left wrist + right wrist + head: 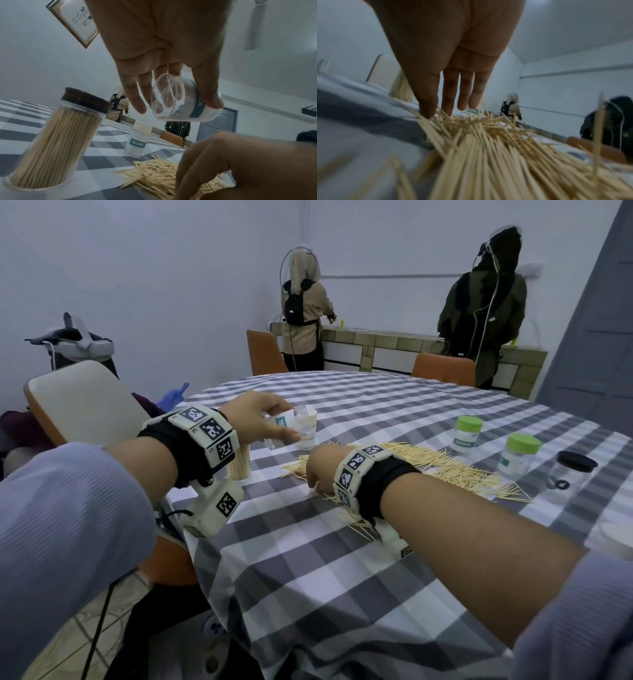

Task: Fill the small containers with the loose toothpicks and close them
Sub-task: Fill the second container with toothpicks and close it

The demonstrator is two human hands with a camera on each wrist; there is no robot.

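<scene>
Loose toothpicks (428, 465) lay in a long scattered pile on the checked tablecloth (342, 559), running from table centre toward the right. Right hand (317, 469) was down on the near-left end of the pile, fingers (428, 97) extended with the tips touching the sticks; right wrist view showed nothing pinched. Left hand (255, 417) was raised above the table, thumb and fingers curled round a small clear container (180, 98), uncapped, tilted on its side with the open mouth facing the wrist camera; its white-and-teal label was partly readable, only the last letters "ICK" clear. Hands were apart, left above and left of the right. Just beyond the held one stood another clear container (137, 140), label reading "TOOTHPICK". Under the left wrist stood a full container of toothpicks with a dark lid (54, 139). On the right side of the table stood two containers with green lids (468, 424) and (520, 455), labels too small to read, then a clear jar with a black lid (575, 470). Two people (306, 309) stood at a counter by the far wall, backs turned. A framed sheet of calligraphy (75, 20) hung on the wall, characters unreadable.
</scene>
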